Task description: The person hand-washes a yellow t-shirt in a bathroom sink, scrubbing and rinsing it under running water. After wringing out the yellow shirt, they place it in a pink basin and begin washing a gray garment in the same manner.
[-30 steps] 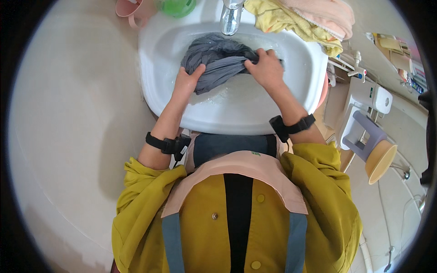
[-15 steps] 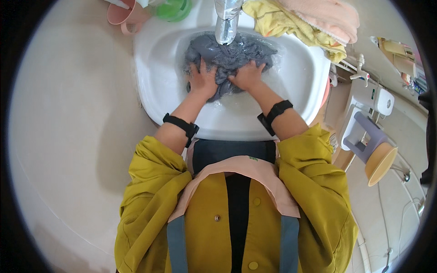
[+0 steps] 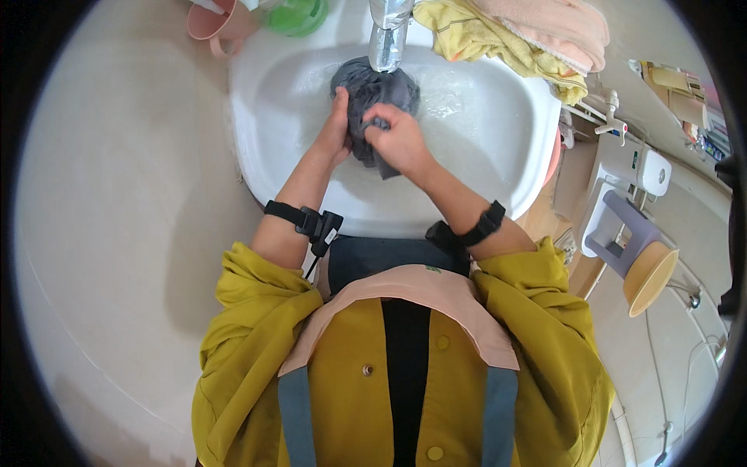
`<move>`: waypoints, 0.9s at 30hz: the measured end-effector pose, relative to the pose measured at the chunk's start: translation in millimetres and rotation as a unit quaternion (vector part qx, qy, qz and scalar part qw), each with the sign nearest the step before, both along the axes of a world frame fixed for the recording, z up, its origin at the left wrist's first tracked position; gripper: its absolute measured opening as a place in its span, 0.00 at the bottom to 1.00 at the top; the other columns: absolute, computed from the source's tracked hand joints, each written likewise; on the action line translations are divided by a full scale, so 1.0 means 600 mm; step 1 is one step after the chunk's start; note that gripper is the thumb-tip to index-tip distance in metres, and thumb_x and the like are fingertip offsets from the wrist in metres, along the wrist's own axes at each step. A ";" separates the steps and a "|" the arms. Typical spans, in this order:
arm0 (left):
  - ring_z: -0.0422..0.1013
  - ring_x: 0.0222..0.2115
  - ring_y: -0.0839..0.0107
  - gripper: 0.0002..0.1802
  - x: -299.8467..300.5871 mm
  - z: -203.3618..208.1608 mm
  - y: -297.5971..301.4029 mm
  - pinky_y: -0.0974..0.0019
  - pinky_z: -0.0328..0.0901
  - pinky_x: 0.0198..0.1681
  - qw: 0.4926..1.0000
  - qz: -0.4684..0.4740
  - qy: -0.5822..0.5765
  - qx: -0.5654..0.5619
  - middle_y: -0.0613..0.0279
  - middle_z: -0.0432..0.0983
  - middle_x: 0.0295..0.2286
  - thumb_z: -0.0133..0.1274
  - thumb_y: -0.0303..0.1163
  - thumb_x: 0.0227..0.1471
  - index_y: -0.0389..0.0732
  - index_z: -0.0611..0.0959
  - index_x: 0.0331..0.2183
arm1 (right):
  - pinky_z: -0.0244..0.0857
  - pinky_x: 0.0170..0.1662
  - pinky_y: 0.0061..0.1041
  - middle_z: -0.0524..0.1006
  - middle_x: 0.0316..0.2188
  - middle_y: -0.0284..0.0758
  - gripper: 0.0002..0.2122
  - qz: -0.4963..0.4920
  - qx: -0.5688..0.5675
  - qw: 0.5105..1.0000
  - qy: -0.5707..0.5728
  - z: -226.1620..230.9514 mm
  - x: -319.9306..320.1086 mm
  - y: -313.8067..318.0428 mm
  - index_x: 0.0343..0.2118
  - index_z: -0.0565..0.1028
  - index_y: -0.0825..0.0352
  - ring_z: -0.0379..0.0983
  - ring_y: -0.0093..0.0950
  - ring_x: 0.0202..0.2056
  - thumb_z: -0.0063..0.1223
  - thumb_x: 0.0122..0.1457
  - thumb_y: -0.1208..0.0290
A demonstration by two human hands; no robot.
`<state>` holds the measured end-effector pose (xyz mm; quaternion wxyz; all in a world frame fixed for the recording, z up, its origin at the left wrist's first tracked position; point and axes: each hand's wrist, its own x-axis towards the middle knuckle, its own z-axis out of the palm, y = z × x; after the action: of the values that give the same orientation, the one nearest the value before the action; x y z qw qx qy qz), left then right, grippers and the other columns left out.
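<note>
Both yr hands, left [image 3: 336,128] & right [image 3: 398,138], grip shut on the bunched grey cloth [image 3: 373,97], held under the faucet [image 3: 387,35] over the white sink [image 3: 498,148] so water runs through it.

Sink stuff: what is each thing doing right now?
Grey cloth: bunched up, wet, under the tap.
Tap: over the cloth; running water not clear.
Left hand: gripping the cloth.
Right hand: gripping the cloth.
Sink: wet inside.
Yellow towel: crumpled on the rim.
Pink cup: on the rim.
</note>
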<state>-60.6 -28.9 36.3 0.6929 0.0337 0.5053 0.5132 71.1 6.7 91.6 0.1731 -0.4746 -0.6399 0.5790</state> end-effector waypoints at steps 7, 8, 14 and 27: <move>0.69 0.41 0.66 0.36 0.020 0.080 -0.021 0.63 0.67 0.40 0.997 -0.030 -0.002 -0.078 0.54 0.69 0.42 0.38 0.59 0.52 0.36 0.67 0.48 | 0.64 0.36 0.34 0.73 0.26 0.36 0.07 0.052 0.172 0.982 -0.056 0.023 0.008 0.010 0.26 0.74 0.58 0.70 0.38 0.31 0.49 0.41 0.68; 0.69 0.40 0.66 0.35 0.018 0.080 -0.026 0.64 0.66 0.40 0.996 -0.044 0.034 -0.065 0.54 0.69 0.42 0.40 0.58 0.52 0.35 0.68 0.48 | 0.63 0.36 0.34 0.73 0.26 0.36 0.07 0.034 0.170 0.979 -0.106 0.017 0.014 0.025 0.26 0.74 0.58 0.70 0.38 0.31 0.49 0.41 0.67; 0.69 0.39 0.53 0.32 -0.011 0.117 -0.045 0.61 0.63 0.42 0.731 -0.319 0.603 0.001 0.45 0.70 0.38 0.51 0.51 0.45 0.37 0.70 0.46 | 0.58 0.44 0.37 0.71 0.35 0.38 0.12 -0.003 0.211 0.922 -0.325 0.000 0.110 0.082 0.31 0.76 0.59 0.68 0.38 0.35 0.49 0.46 0.60; 0.37 0.57 0.42 0.43 0.031 0.033 -0.022 0.29 0.45 0.49 0.546 -0.498 0.671 -0.063 0.57 0.35 0.59 0.57 0.48 0.40 0.61 0.56 0.56 | 0.42 0.50 0.66 0.46 0.60 0.35 0.32 0.187 0.146 0.882 -0.406 -0.109 0.062 0.011 0.55 0.60 0.50 0.36 0.52 0.58 0.50 0.46 0.46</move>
<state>-42.0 -42.0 56.1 0.2969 0.5706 0.7562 -0.1196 108.6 13.2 26.0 -0.1460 -0.5092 -0.8084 0.2567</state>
